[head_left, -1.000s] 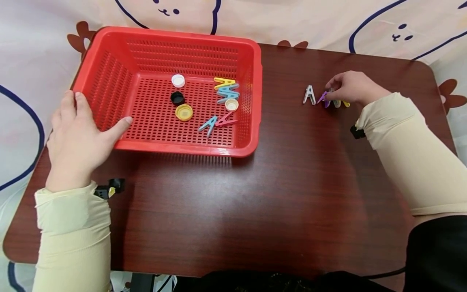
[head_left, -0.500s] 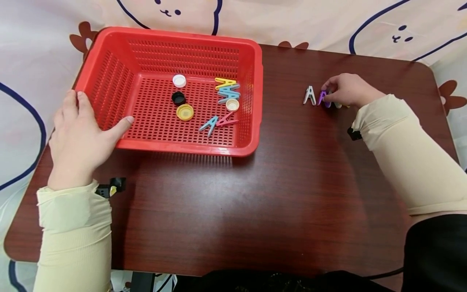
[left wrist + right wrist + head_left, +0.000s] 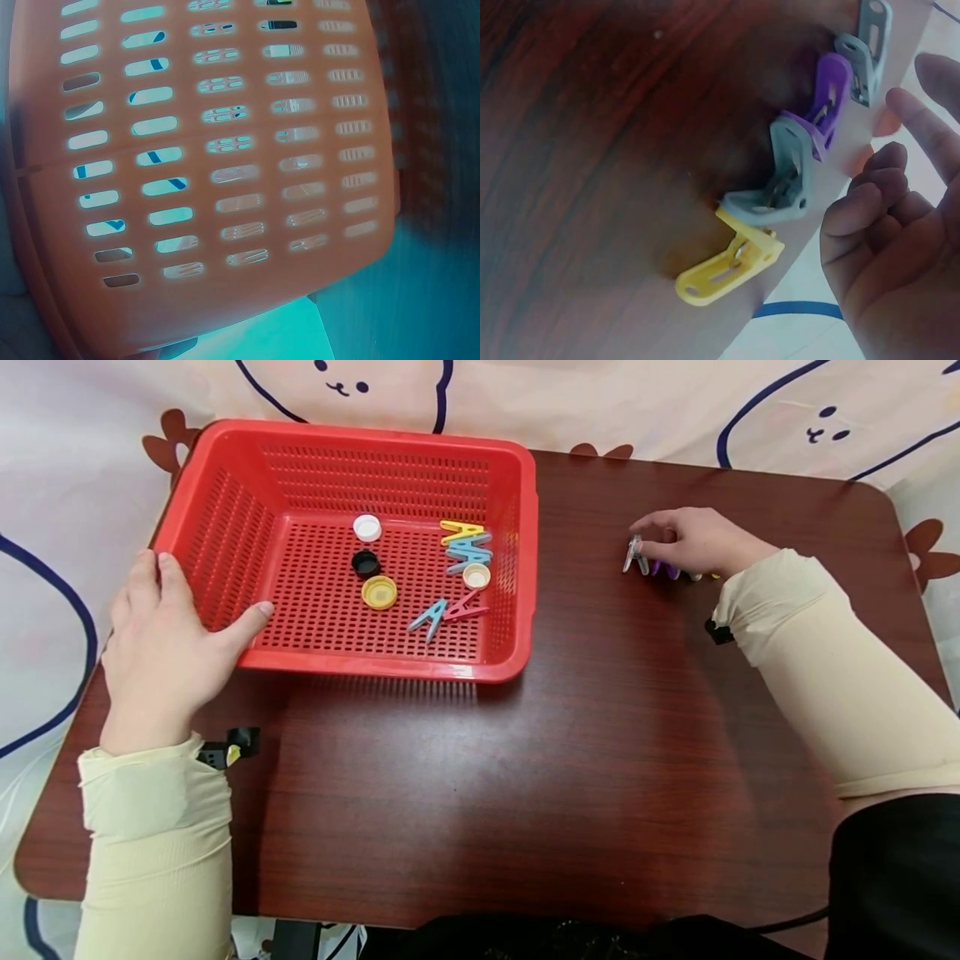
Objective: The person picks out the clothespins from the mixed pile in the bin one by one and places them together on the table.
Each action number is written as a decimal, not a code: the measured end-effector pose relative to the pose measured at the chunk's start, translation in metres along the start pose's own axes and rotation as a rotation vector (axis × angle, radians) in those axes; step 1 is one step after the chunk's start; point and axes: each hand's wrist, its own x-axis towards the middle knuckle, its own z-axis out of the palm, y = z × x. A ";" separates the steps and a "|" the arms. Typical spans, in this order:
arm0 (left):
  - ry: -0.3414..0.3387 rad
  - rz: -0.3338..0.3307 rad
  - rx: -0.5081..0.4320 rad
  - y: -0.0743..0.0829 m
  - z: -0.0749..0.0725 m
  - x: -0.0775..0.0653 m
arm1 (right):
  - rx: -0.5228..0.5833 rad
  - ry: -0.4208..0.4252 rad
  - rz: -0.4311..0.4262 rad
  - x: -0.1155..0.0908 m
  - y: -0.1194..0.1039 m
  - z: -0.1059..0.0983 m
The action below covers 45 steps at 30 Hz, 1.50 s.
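Note:
My left hand [image 3: 161, 643] rests at the near left corner of a red plastic basket [image 3: 390, 670], fingers straight along its left side and thumb over the front rim. Its wrist view shows only the slotted basket wall [image 3: 180, 202]. On the table at right, my right hand [image 3: 701, 539] is over a row of clothespins. Its thumb and index finger are at the grey clothespin [image 3: 636, 556] at the row's left end. The right wrist view shows a gap between fingertips and that clothespin [image 3: 874, 45]. Purple [image 3: 829, 94], grey-green [image 3: 787, 172] and yellow [image 3: 727, 266] clothespins follow in line.
Inside the basket lie white [image 3: 367, 527], black [image 3: 365, 563], yellow [image 3: 379, 592] and cream [image 3: 476, 577] bottle caps. Yellow [image 3: 461, 531], blue [image 3: 430, 618] and pink [image 3: 467, 607] clothespins lie there too. A patterned curtain [image 3: 637, 410] hangs behind the brown table [image 3: 480, 793].
My right hand has moved left along the row, from the purple clothespin to the grey one at the end. The left hand and the basket stay practically in place.

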 end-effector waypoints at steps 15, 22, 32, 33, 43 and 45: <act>0.008 -0.003 -0.009 -0.002 -0.002 -0.003 | 0.018 -0.007 0.002 0.005 -0.003 0.003; 0.010 -0.007 -0.010 -0.004 -0.003 -0.003 | 0.029 0.043 -0.016 0.003 -0.004 0.000; 0.016 -0.004 -0.004 -0.006 -0.002 -0.004 | 0.179 0.267 -0.017 -0.002 -0.046 -0.027; 0.016 -0.004 -0.004 -0.006 -0.002 -0.004 | 0.204 0.275 -0.027 -0.002 -0.054 -0.030; 0.013 -0.004 0.001 -0.002 0.001 -0.001 | 0.105 0.276 -0.237 0.002 -0.140 -0.044; 0.013 0.000 0.002 0.000 0.001 0.000 | 0.073 0.253 -0.270 0.003 -0.154 -0.045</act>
